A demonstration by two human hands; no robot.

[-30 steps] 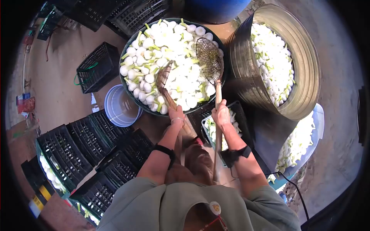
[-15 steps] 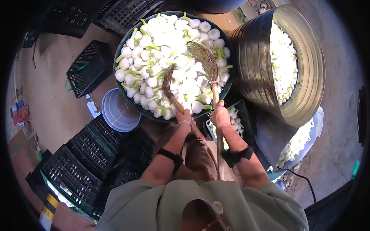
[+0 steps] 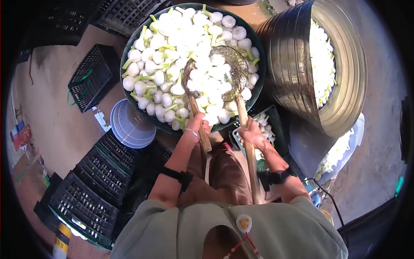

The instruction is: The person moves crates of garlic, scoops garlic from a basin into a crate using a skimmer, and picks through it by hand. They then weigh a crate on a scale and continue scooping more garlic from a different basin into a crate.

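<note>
White garlic bulbs with short green stems fill a round dark-green tub, and water shows among them. Closed around the wooden handle of a smaller net scoop, my left hand is at the tub's near edge. My right hand grips the longer wooden pole of a larger net scoop. Both nets are among the bulbs, facing each other, with a brightly lit heap of bulbs between and in them. Glare hides some of the heap.
Right of the tub, a ribbed metal drum leans, with garlic inside. A garlic-holding crate stands below my right hand. To the left are a pale bucket, a black crate and stacked crates.
The larger net has turned and come nearer, its mesh now showing bulbs in it. The smaller net stands more upright alongside. My left hand has shifted slightly left.
</note>
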